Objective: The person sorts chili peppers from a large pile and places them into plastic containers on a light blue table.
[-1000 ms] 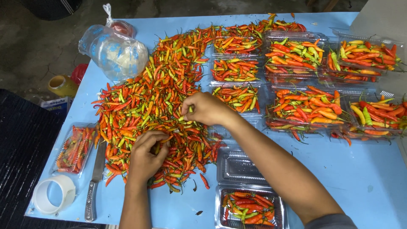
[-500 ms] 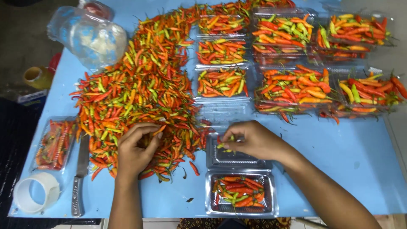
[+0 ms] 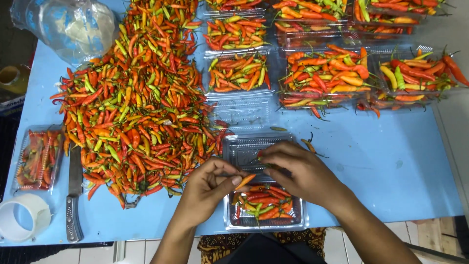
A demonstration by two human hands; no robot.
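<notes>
Orange and slim, a single small chili pepper [image 3: 245,181] is now pinched between the thumb and forefinger of the left hand [image 3: 209,188], just above the near clear plastic clamshell tray [image 3: 266,221] at the front edge of the light blue tabletop [image 3: 371,166]. One second ago both hands were inside the large loose heap of red, orange and green chili peppers [image 3: 134,105]; half a second ago the left hand was at the edge of the heap and the right hand [image 3: 299,172] had come over to the trays. Now both hands have left the heap and meet over the near tray, so it seems that a picked pepper has been carried across for packing.

The left hand is closed on the pepper, its palm turned to the right and its fingers curled. The right hand comes in from the right with its back up, fingers bent and closed together; it seems to hold some thin green stems or small peppers, but what exactly is hidden under the fingers. The two hands nearly touch.

The near tray is partly filled with red and orange peppers. An empty clear plastic tray [image 3: 244,149] lies just behind it, under the right hand. Further back stand filled clear trays of peppers [image 3: 237,73]. A steel knife [image 3: 74,195] and a white tape roll [image 3: 22,217] lie at the left side.
</notes>
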